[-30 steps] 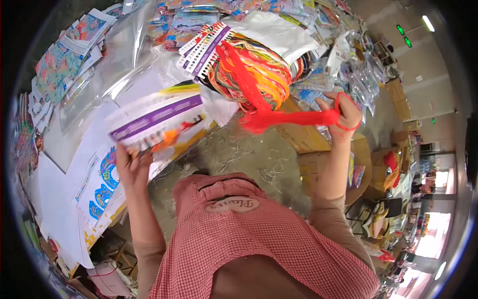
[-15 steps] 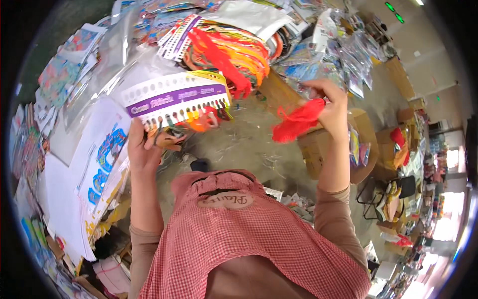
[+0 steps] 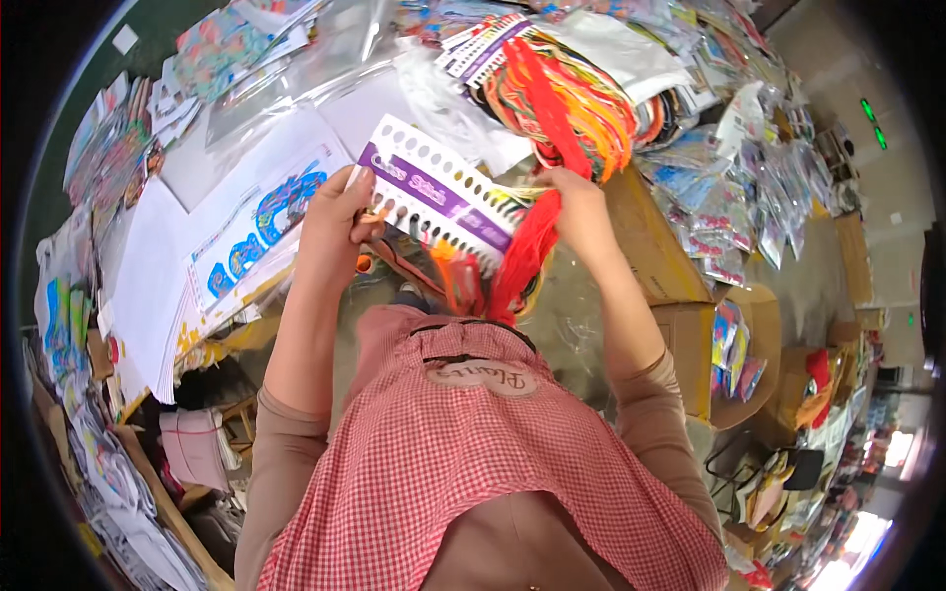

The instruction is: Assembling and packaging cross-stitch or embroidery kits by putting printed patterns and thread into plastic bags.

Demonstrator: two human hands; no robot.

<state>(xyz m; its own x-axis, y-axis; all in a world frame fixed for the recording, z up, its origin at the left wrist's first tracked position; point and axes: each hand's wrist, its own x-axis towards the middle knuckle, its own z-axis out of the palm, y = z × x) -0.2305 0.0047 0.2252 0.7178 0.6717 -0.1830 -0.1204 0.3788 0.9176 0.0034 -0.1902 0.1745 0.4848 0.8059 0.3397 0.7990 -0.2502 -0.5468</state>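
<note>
In front of me, tilted down to the right, is a white and purple punched floss card [image 3: 432, 193] with colored threads hanging from its holes. My left hand [image 3: 333, 219] pinches the card's left end. My right hand [image 3: 579, 209] is closed on a bright red thread skein [image 3: 527, 254], which lies against the card's right end and hangs below it. Whether the skein passes through a hole is hidden by the fingers. Beyond my right hand a bundle of threaded floss cards [image 3: 601, 103] rests on the table, a loose red thread hank [image 3: 545, 98] across it.
Left of the card is a stack of printed sheets [image 3: 232, 254] with blue patterns. Clear plastic bags [image 3: 296, 84] lie behind it. At the right, cardboard boxes [image 3: 680, 345] and packets in clear wrap [image 3: 714, 197] stand near my right forearm.
My right hand has brought the red skein left, from apart to against the card's right end. The card has tilted down at its right, and the whole view has shifted.
</note>
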